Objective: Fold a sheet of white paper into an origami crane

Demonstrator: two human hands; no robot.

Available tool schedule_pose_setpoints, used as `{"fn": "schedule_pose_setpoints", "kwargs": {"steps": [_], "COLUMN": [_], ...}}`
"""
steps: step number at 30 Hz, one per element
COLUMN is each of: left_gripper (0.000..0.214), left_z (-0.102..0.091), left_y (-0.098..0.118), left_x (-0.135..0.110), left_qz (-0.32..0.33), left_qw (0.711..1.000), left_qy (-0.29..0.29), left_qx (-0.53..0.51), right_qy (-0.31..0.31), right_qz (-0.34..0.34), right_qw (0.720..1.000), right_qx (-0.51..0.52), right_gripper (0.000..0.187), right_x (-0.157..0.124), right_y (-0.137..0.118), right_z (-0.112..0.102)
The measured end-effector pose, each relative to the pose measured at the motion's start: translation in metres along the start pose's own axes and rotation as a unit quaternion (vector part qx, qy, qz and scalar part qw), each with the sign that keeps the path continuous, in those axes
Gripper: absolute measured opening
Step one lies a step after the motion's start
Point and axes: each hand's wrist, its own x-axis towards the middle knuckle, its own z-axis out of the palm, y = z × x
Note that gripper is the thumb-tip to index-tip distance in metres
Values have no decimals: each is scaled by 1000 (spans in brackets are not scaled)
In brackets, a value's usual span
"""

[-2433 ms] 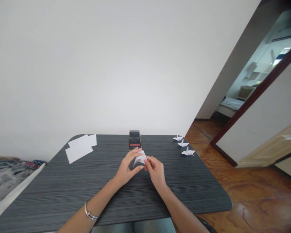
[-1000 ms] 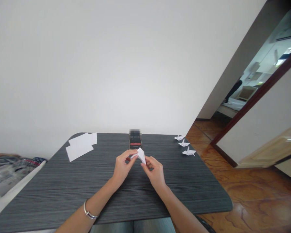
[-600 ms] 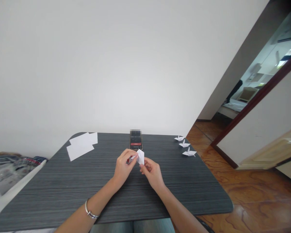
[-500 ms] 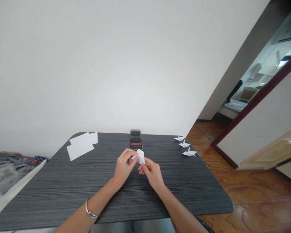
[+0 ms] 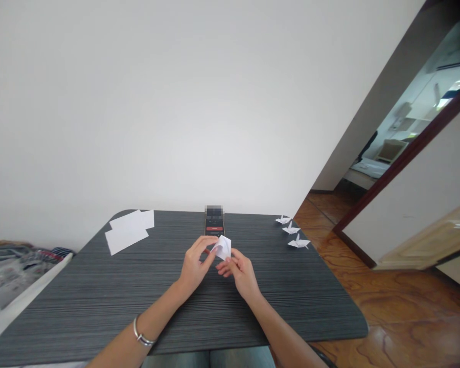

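Observation:
A small piece of folded white paper [image 5: 224,248] is held up above the table, between both hands. My left hand [image 5: 194,261] pinches its left edge between thumb and fingers. With thumb and index finger, my right hand [image 5: 242,271] grips the lower right corner, while its other fingers curl loosely below. One flap of the paper stands partly lifted near the left fingertips. Part of the paper is hidden behind the left fingers. A silver bracelet circles the left wrist.
Flat sheets of white paper [image 5: 127,236] overlap at the table's back left. Three folded paper cranes [image 5: 299,243] stand in a row along the right edge. Behind my hands a phone [image 5: 214,225] leans near the wall. The dark wood-grained table [image 5: 138,286] has rounded corners.
The folded paper has turned slightly and its flap on the left has lifted open more. Both hands keep hold of it, nearly in the same place.

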Motion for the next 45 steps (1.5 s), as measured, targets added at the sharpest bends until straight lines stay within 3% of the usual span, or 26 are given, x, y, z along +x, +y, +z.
{"fn": "schedule_pose_setpoints", "kwargs": {"steps": [6,12,17,25,29,35,45], "left_gripper": [16,16,18,16,16,19,21], "left_z": [-3,-2,0,2,2,-1,-8], "left_y": [-7,-6,-5,-4,0,1,-5], "left_x": [-1,-1,-3,-5,-4,2,10], "left_qz": [-21,12,65,-15,-51,-115,-153], "left_qw": [999,999,991,993,991,979,952], "left_qy": [15,-30,-116,-110,-127,-138,-178], "left_qx": [19,30,29,30,13,-92,-196], "right_qy": [-48,86,90,24,-7,-4,5], "right_qz": [15,-75,-141,-42,-28,-15,-18], "right_qw": [998,991,984,998,998,997,997], "right_qx": [-31,-74,-54,26,51,79,81], "right_gripper": [36,36,17,18,23,27,27], "right_x": [-1,0,3,1,0,1,3], "right_y": [4,-2,-7,-8,-14,-13,-8], "right_z": [2,-3,-10,-8,-6,-6,-9]}}
